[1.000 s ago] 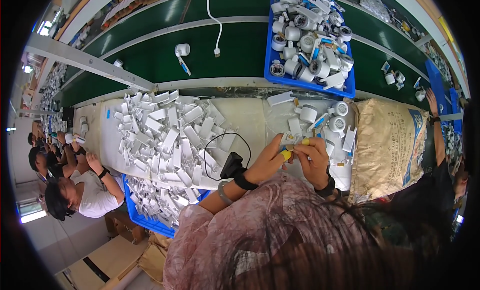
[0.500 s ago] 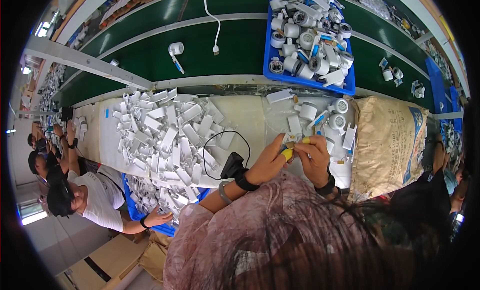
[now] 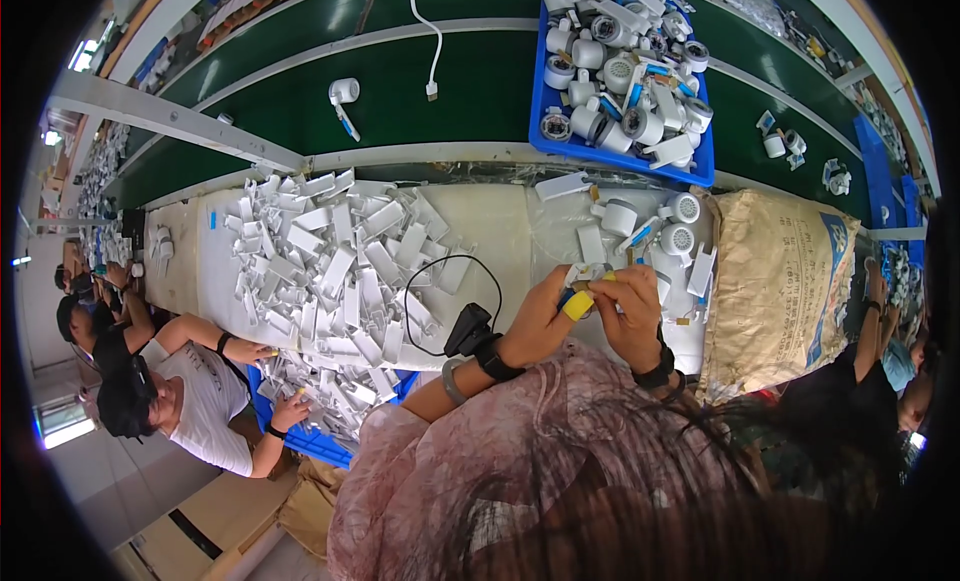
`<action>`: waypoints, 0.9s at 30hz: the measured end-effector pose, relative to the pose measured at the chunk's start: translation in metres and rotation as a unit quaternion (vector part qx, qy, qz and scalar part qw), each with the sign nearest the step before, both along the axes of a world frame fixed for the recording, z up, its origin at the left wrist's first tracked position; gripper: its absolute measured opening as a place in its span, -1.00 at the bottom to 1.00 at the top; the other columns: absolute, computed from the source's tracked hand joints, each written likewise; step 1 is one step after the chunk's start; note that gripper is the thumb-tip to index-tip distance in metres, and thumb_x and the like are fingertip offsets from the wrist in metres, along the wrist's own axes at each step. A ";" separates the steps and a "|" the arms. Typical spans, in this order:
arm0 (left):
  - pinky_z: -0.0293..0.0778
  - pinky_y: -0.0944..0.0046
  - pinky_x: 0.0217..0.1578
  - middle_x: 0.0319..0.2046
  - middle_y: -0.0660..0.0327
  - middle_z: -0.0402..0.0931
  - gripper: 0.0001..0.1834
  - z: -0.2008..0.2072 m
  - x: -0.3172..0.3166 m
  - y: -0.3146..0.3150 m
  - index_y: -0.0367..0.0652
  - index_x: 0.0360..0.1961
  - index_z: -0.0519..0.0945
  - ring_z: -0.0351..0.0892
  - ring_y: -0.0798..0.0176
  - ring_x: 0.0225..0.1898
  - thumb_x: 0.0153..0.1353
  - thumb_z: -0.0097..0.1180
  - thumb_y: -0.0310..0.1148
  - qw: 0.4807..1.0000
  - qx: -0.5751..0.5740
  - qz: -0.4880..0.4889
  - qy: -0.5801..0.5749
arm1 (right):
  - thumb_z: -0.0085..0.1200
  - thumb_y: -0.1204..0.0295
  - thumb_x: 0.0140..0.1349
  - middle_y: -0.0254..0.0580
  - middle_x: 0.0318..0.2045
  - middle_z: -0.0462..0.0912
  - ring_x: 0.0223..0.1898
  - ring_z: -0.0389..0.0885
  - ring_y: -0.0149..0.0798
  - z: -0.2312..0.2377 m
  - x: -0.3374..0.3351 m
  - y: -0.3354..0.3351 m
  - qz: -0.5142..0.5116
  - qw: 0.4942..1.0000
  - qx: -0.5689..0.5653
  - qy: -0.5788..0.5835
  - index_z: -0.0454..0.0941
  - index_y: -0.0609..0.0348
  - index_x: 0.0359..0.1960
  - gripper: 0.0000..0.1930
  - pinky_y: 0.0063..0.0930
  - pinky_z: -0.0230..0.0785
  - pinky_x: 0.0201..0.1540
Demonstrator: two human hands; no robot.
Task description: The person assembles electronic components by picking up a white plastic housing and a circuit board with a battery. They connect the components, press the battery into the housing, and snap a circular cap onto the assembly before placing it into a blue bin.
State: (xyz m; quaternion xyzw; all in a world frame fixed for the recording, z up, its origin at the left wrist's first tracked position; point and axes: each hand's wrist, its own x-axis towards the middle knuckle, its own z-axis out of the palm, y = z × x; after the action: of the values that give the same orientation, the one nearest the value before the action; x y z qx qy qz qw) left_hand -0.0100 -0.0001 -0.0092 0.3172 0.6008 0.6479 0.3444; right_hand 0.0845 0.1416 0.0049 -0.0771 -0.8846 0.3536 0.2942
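Small white part (image 3: 583,277), seemingly pinched between left hand (image 3: 540,321) and right hand (image 3: 632,316).

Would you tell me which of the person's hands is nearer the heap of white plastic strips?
Left. The left hand is just right of the heap of white plastic strips; the right hand lies farther right.

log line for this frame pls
left hand: holds small white part, yellow fingertip cover | right hand: pinches same part | flat white pieces piled to the left | blue bin behind
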 end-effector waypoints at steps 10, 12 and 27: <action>0.36 0.48 -0.51 -0.39 0.29 0.50 -0.76 -0.006 0.005 0.002 -0.25 0.02 0.38 0.40 0.51 -0.52 0.35 -0.14 -0.48 0.999 -0.024 0.026 -0.025 | 0.25 0.65 -0.09 -0.30 -0.34 0.53 -0.27 0.40 -0.12 0.000 -0.001 -0.002 -0.002 1.000 0.009 -0.013 0.62 0.06 -0.31 -0.73 -0.33 0.26 -0.18; 0.35 0.48 -0.52 -0.41 0.30 0.50 -0.77 -0.006 0.005 0.001 -0.26 0.00 0.40 0.40 0.51 -0.53 0.35 -0.13 -0.48 0.999 -0.021 0.034 -0.027 | 0.26 0.64 -0.10 -0.29 -0.35 0.51 -0.27 0.40 -0.12 -0.001 -0.001 -0.003 -0.002 1.000 0.012 -0.017 0.61 0.06 -0.31 -0.72 -0.32 0.26 -0.18; 0.34 0.43 -0.48 -0.46 0.29 0.45 -0.77 -0.025 0.003 -0.006 -0.28 -0.01 0.44 0.38 0.48 -0.51 0.33 -0.10 -0.48 0.993 -0.092 0.036 -0.069 | 0.25 0.62 -0.07 -0.20 -0.30 0.50 -0.23 0.48 -0.02 -0.008 -0.008 -0.002 0.057 0.996 0.048 -0.044 0.57 0.12 -0.27 -0.72 -0.20 0.36 -0.15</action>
State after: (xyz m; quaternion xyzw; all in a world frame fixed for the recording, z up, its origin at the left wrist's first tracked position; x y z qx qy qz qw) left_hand -0.0068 -0.0063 -0.0346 0.2172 0.6440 0.6219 0.3890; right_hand 0.0763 0.1395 -0.0026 -0.0276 -0.9154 0.3236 0.2377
